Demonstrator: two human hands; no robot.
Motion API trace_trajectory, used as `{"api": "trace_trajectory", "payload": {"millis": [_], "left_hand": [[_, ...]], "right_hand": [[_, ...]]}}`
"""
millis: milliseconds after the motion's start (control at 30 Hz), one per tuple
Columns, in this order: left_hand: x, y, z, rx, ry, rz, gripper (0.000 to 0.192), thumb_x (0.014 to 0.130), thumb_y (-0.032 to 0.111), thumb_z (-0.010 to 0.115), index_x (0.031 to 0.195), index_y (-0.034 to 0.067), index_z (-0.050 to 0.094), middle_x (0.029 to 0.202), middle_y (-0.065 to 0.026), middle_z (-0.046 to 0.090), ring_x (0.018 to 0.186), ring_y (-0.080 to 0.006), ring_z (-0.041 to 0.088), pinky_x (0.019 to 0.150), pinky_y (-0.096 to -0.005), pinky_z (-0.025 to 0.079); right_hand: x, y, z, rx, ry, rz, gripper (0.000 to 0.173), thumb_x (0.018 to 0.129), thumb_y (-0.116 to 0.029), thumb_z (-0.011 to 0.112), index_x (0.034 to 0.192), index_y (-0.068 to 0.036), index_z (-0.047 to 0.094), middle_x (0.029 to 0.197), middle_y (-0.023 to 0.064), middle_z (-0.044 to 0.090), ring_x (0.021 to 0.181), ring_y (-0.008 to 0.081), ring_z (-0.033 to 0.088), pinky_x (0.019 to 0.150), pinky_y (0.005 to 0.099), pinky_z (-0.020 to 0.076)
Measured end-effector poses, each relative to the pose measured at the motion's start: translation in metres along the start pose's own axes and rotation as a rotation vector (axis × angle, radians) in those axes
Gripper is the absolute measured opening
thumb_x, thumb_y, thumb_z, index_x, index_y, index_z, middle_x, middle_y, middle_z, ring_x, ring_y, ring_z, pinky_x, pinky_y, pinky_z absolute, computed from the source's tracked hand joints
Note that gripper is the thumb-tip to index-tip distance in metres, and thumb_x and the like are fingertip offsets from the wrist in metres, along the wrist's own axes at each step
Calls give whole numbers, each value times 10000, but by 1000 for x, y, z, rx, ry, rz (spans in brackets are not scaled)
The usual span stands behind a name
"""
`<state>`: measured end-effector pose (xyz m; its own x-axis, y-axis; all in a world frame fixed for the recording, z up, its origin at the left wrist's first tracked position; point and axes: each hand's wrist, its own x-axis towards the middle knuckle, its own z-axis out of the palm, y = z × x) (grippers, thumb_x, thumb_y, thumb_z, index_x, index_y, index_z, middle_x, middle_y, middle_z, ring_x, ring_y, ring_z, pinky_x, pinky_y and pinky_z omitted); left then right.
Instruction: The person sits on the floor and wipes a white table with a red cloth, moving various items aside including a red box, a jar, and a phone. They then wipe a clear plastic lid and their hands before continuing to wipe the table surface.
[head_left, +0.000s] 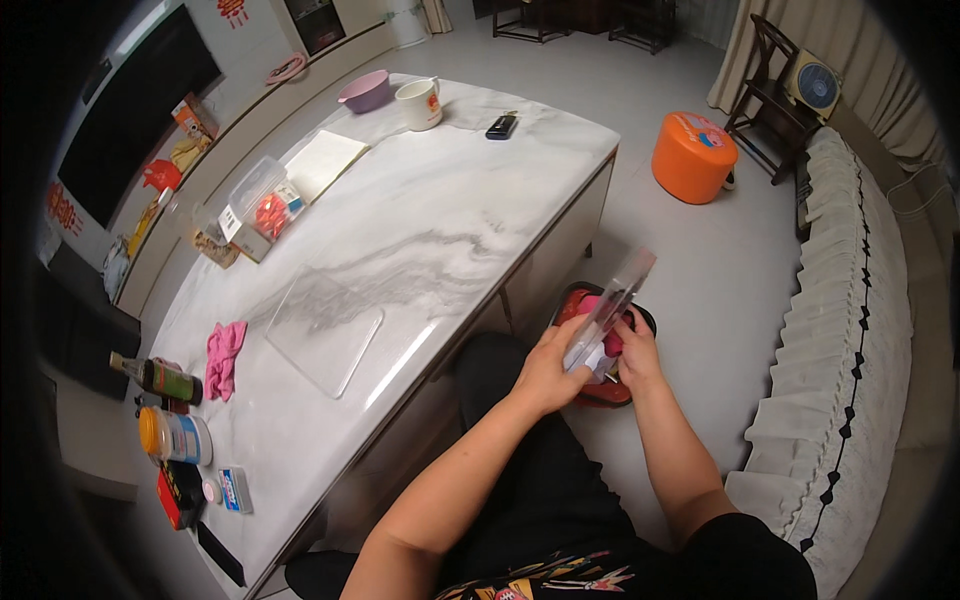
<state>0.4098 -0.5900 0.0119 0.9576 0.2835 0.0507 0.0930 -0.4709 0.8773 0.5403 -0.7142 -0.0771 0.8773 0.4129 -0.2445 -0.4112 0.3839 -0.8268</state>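
My left hand (555, 367) grips a clear plastic box (615, 292), tilted on edge over a dark-rimmed bin (568, 300) on the floor beside the table. Close to the box's right side is my right hand (636, 352), its fingers around something pink or dark red (613, 343), partly hidden by the box. Red and white items, perhaps a bag and paper, show inside the bin. A flat clear plastic lid (326, 330) lies on the marble-patterned table (450, 195), with a crumpled pink cloth (224, 360) to its left.
On the table stand a dark glass bottle (169, 381), an orange-lidded jar (176, 436), a clear container with orange items (270, 206), a mug (418, 105) and a purple bowl (365, 93). An orange stool (691, 159) is beyond the bin; a covered sofa (840, 337) lines the right.
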Motion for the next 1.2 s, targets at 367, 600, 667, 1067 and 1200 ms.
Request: {"api": "trace_trajectory", "payload": {"millis": [367,600,667,1067,1200], "left_hand": [[41,-25,4,-649,62,-259,682,837,44,572,1469,111,324,1397,-74,445,1193,-176,479,892,-297,460],[33,-19,0,-786,-116,-425,822,786,-37,524,1510,209,222,1345,-68,460,1165,-212,487,855,-363,490],[31,-16,-7,-852,-144,-446,824,775,-54,518,1496,213,223,1306,-65,480,1099,-227,533,841,-373,498],[32,-17,-6,-730,-216,-456,590,770,-59,459,1348,17,370,1118,-144,579,865,-255,670,726,-335,536],[28,-22,-11,-970,-174,-302,646,732,-11,521,1363,58,397,1158,-62,568,996,-149,575,840,-295,477]], "right_hand": [[-16,-20,22,-115,216,-254,381,930,-142,623,1255,45,555,1084,63,635,955,117,584,856,250,459],[24,-35,84,106,-59,-71,400,945,-201,580,1246,62,557,1221,65,564,1144,137,490,1009,260,341],[27,-28,93,50,-101,-83,384,937,-194,572,1217,69,573,1265,69,537,1182,145,462,1021,258,324],[6,-55,85,-393,-396,-50,328,922,-184,535,1144,50,593,1080,58,624,1010,137,557,898,241,414],[2,-56,79,-297,-411,49,307,928,-186,537,1135,29,609,998,23,653,911,101,585,818,229,447]]}}
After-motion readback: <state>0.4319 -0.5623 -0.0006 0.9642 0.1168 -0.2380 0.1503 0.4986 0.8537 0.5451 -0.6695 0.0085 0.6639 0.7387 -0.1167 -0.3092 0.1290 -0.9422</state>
